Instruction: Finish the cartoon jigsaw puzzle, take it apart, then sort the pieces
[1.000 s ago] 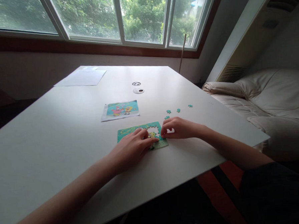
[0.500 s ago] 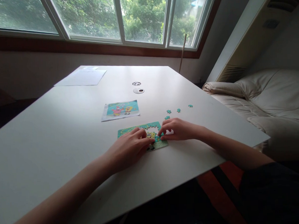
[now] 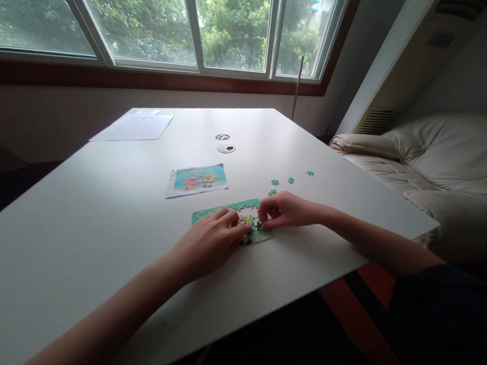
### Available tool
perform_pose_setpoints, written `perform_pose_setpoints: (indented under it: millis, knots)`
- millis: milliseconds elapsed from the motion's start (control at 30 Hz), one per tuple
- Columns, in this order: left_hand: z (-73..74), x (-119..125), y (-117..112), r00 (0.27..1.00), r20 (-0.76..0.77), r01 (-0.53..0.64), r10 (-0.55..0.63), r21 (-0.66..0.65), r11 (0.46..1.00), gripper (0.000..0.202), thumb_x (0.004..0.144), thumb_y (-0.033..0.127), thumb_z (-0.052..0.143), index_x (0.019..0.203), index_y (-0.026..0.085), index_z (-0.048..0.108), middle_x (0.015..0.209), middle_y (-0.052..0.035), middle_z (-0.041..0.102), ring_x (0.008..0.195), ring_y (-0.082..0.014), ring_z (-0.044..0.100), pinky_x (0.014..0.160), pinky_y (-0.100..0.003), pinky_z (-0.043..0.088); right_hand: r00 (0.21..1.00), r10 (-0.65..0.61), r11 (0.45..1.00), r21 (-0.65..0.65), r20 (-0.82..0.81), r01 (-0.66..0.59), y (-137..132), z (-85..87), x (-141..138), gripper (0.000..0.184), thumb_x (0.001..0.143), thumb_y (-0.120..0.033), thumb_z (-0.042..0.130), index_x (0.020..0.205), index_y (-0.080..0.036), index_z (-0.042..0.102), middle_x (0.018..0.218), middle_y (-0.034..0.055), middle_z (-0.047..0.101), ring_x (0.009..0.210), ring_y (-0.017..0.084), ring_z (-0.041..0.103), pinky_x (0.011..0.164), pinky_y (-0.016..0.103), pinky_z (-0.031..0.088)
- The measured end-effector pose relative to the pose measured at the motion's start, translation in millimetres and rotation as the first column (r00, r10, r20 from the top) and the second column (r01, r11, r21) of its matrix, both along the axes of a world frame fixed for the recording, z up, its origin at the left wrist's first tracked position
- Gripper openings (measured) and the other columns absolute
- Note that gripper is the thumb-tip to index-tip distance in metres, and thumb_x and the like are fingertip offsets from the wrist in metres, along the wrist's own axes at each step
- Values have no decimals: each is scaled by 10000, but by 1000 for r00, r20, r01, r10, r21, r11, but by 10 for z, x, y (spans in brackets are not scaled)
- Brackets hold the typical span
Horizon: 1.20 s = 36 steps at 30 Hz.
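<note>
A jigsaw puzzle (image 3: pixel 208 212) with a green border and a yellow cartoon figure lies flat near the table's front, a gap showing in its upper right part. My left hand (image 3: pixel 213 233) rests over its left and middle, fingers bent and thumb pressed on the surface, holding it down. At the gap's right side my right hand (image 3: pixel 285 208) pinches a small puzzle piece (image 3: pixel 259 225) between thumb and forefinger. The piece is partly hidden by the fingertips. Several loose green pieces, among them one puzzle piece (image 3: pixel 275 182), lie beyond my right hand.
A printed picture sheet (image 3: pixel 198 178) of cartoon figures lies behind the puzzle. Farther back are two round items, one a pale disc (image 3: pixel 226 149), and white paper (image 3: pixel 134 127) at the far left of the white table (image 3: pixel 85 212). A cream sofa (image 3: pixel 450 161) stands to the right.
My right hand's fingertips have drawn closer together, and a dark spot now shows at the puzzle under them, where a piece is lifted or tilted. My left hand stays in place.
</note>
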<state>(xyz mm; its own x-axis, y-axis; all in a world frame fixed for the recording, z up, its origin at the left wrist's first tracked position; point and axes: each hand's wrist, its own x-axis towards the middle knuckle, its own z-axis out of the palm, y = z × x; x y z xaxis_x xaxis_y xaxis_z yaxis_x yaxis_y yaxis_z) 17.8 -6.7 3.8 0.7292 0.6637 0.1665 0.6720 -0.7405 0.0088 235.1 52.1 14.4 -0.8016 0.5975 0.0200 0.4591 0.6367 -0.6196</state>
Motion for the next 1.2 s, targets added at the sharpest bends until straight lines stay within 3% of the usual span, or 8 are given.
perform_pose_setpoints:
  millis: [233,367,600,1000,1200]
  knots:
    - [-19,-29,-4,1000,1,7,-7,-13,1000,269,860,187,393,1064,286,538,842,-42,511,786,-174,460,608,-258,379,1000,2,994,-109,-28,-5,6,19,15,90,687,-202,619,735,-135,584,617,-26,535,558,58,443,492,160,338]
    - [-10,7,-45,998,-34,53,-54,-16,998,320,856,166,384,1128,297,490,904,-49,511,820,-185,454,655,-289,393,999,-32,988,-149,-33,26,11,0,10,165,693,-222,620,831,-138,587,624,-24,542,566,61,467,501,158,359]
    - [-34,69,-89,994,-87,70,-70,-2,998,386,853,155,376,1198,321,425,913,-50,499,811,-189,452,663,-312,400,999,19,997,-74,-30,-21,10,-3,14,134,707,-204,601,825,-143,615,626,-19,557,565,60,475,507,162,354]
    - [-28,77,-81,991,-107,82,-79,25,996,353,859,162,368,1180,292,441,918,-55,500,819,-191,452,655,-308,407,1000,6,993,-119,8,-5,4,21,-3,111,714,-206,570,789,-132,605,684,1,593,608,76,502,540,173,376]
    - [-27,75,-83,988,-121,99,-94,38,994,358,859,163,364,1187,285,437,932,-58,498,811,-192,457,667,-321,416,998,-35,999,-22,57,37,-9,3,-51,153,739,-206,539,842,-151,638,696,-3,616,617,83,513,554,185,357]
